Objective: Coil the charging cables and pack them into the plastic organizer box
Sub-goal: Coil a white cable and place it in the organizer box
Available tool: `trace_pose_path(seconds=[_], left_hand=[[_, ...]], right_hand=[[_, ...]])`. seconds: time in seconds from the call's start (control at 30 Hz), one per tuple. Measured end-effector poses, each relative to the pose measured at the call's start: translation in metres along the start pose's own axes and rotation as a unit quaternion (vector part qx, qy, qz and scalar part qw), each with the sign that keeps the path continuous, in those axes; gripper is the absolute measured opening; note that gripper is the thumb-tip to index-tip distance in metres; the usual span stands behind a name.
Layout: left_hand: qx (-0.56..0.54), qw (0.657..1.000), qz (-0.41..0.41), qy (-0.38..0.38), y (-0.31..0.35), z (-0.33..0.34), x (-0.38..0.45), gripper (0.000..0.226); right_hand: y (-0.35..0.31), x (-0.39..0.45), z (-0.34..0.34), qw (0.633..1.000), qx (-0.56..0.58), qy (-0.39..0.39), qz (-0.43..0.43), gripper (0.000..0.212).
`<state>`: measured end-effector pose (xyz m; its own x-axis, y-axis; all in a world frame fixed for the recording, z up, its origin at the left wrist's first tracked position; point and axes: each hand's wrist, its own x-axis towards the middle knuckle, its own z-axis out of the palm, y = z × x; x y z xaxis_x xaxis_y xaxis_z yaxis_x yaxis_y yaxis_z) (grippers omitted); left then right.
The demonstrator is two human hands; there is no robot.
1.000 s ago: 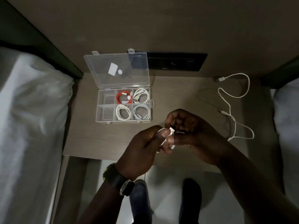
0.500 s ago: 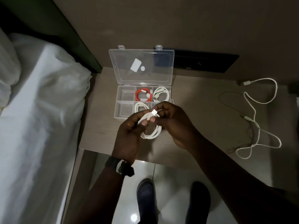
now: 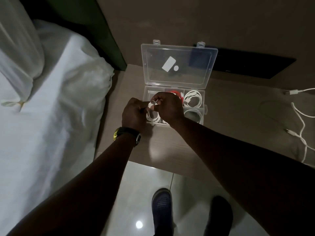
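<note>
Clear plastic organizer box (image 3: pixel 205 108) sits on the wooden table (image 3: pixel 170 143), lid (image 3: pixel 179 65) propped open w/ two white stickers on it. Both hands are over the box's left-front part. Left hand (image 3: pixel 133 114) and right hand (image 3: pixel 167 108) pinch a coiled white cable (image 3: pixel 153 117) btwn them: fingertips meet at its white plug end, coil loops hang just below, right at the front-left compartment; can't tell if the loops touch the compartment floor. Both hands are closed in a grip on that cable.

Other compartments: red cable (image 3: pixel 178 94) in back-middle, mostly hidden by the right hand; white coil (image 3: pixel 193 99) in back-right; pale grey coil (image 3: pixel 194 114) in front-right. Back-left compartment is largely hidden by the fingers.

Loose white cable (image 3: pixel 300 116) lies uncoiled on the table's right side, well apart from the box, running off the frame edge, connectors visible along it.

Watch (image 3: pixel 127 134) w/ dark strap on left wrist. White bed (image 3: pixel 51 108) at left, beside the table. Dark panel (image 3: pixel 255 65) on the wall behind the box. Two dark shoes (image 3: pixel 162 208) on the glossy tiled floor (image 3: pixel 136 193) below.
</note>
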<state>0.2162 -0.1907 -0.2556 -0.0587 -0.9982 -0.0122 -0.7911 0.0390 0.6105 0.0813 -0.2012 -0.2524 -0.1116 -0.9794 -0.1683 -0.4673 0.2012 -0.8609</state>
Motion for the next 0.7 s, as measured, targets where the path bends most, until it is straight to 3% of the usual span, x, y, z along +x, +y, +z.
trace_pose_path(seconds=[0.17,0.3,0.47,0.57,0.7], left_hand=[[0.04,0.999,0.02,-0.004,0.001,-0.001,-0.004,0.03],[0.019,0.999,0.031,0.011,0.005,-0.003,-0.017,0.033],[0.047,0.998,0.052,-0.005,-0.004,0.001,-0.026,0.027],[0.032,0.999,0.026,-0.004,-0.006,0.005,-0.03,0.018],[0.02,0.998,-0.051,0.014,-0.004,0.013,-0.027,0.021]], right_hand=[[0.004,0.002,0.001,0.977,-0.17,-0.044,-0.117,0.01],[0.003,0.001,0.001,0.923,-0.302,-0.088,-0.221,0.012],[0.023,-0.009,-0.001,0.859,-0.384,-0.08,-0.328,0.014],[0.026,-0.011,-0.003,0.869,-0.376,-0.086,-0.31,0.019],[0.013,-0.014,-0.004,0.9,-0.343,-0.057,-0.262,0.02]])
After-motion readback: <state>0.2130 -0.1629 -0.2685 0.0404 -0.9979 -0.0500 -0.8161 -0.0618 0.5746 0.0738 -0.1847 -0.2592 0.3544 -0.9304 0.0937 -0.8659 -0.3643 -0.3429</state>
